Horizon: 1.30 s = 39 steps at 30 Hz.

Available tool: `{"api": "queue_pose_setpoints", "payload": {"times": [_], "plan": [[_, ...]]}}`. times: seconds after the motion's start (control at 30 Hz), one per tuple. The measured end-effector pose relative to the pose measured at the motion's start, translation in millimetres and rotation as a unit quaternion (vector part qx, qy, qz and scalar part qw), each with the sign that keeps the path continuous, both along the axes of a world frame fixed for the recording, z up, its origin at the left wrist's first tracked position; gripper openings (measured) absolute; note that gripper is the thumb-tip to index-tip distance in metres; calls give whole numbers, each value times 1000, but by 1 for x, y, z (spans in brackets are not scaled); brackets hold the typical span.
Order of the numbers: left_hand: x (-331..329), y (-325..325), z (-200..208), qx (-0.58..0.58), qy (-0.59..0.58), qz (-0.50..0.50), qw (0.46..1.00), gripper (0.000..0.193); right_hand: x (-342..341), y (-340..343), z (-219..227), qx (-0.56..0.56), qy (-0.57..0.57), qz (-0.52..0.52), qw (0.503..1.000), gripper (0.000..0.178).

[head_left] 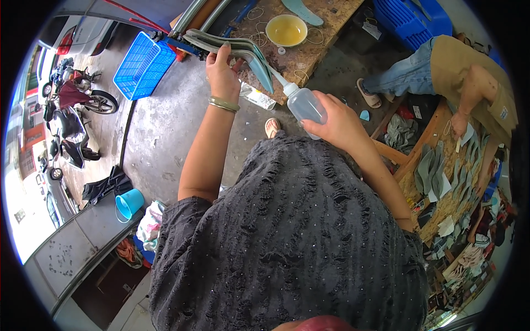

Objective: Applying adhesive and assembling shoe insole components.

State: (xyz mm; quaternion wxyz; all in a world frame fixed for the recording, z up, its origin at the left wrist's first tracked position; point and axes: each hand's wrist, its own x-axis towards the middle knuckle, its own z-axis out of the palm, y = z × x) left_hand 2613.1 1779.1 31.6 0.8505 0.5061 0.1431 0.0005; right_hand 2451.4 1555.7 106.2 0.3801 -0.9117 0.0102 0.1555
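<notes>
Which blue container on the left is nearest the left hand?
The openwork basket; the round, solid-walled bucket lower in view is farther from the left hand.

Room between forearms (204, 149); bottle (306, 106) (long-nozzled) and soles (244, 47) obstruct ahead.

The left arm (203, 149) reaches out in front, with the left hand (222, 77) pinched at its end. The right arm (381, 174) slants in toward the middle. The right hand (338, 122) is curled in a grip, its thumb (313, 128) on the near side.

Smooth plastic bottle (305, 105) — rough wooden bench (331, 25) (basket (138, 66) plastic too)
</notes>
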Motion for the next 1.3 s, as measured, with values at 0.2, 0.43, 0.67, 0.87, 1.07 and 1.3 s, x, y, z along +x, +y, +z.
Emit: {"api": "queue_pose_setpoints", "payload": {"times": [0.2, 0.43, 0.67, 0.87, 1.07, 1.3], "plan": [[2, -6, 5, 64, -8, 29, 998, 22, 0, -1, -4, -6, 17, 0, 1000, 67], [-3, -14, 19, 121, -30, 41, 991, 36, -7, 7, -32, 33, -60, -51, 996, 64], [-6, -12, 19, 114, -47, 33, 992, 34, -8, 12, -34, 119, -54, -64, 989, 61], [-7, -13, 21, 119, -54, 26, 991, 34, -4, 12, -39, 164, -62, -65, 982, 60], [-9, -13, 22, 136, -47, 12, 990, 33, 5, 12, -42, 154, -57, -66, 984, 61], [-6, -10, 21, 142, -36, 17, 989, 35, -3, 7, -37, 175, -60, -55, 981, 61]]}}
